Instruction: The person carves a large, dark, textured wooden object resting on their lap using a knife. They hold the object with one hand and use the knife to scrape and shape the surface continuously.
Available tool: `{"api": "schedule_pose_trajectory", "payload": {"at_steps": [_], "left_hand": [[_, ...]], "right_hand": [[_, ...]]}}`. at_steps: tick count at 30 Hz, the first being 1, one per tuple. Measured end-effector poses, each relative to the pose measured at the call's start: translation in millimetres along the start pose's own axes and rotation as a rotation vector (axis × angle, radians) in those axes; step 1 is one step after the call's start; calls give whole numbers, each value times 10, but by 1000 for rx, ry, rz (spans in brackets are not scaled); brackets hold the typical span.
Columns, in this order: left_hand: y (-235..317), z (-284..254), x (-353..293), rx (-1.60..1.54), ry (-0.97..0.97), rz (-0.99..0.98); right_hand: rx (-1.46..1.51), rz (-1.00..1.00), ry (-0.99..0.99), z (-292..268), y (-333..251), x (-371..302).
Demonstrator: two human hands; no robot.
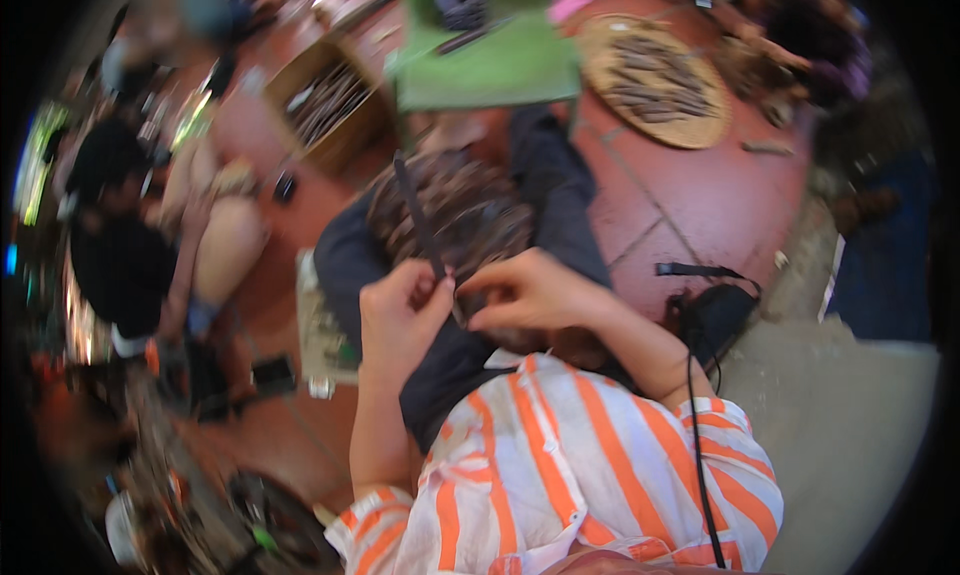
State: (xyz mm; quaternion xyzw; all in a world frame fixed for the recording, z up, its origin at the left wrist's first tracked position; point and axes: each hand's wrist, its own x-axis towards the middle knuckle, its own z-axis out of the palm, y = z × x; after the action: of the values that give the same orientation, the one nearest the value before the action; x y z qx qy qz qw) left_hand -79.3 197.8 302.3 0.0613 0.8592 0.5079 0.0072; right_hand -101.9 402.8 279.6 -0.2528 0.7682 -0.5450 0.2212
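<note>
My left hand (398, 320) pinches the lower end of a thin dark strip (417, 215) that rises up and to the left. Close beside it, my right hand (525, 293) has its fingers curled on the same strip's lower end or a small dark piece; the blur hides which. Both hands hover above a heap of dark strips (455, 210) lying on a dark cloth (555, 190) across my lap. My orange-and-white striped shirt (560, 465) fills the lower middle.
A round woven tray (700, 125) with dark strips lies at the upper right on the red tiled floor (700, 210). A green board (490, 70) and a wooden box (330, 105) of strips are above. A person in black (120, 255) sits at left. A black bag (715, 310) lies to my right.
</note>
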Motion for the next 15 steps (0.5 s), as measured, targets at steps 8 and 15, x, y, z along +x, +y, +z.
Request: {"api": "schedule_pose_trajectory", "payload": {"at_steps": [8,15], "left_hand": [[127,447,233,-101,-65,152],[-379,117,908,152,82,173]], "right_hand": [[-161,10,236,-80,107,-134],[16,-98,359,-148,289,-179]]}}
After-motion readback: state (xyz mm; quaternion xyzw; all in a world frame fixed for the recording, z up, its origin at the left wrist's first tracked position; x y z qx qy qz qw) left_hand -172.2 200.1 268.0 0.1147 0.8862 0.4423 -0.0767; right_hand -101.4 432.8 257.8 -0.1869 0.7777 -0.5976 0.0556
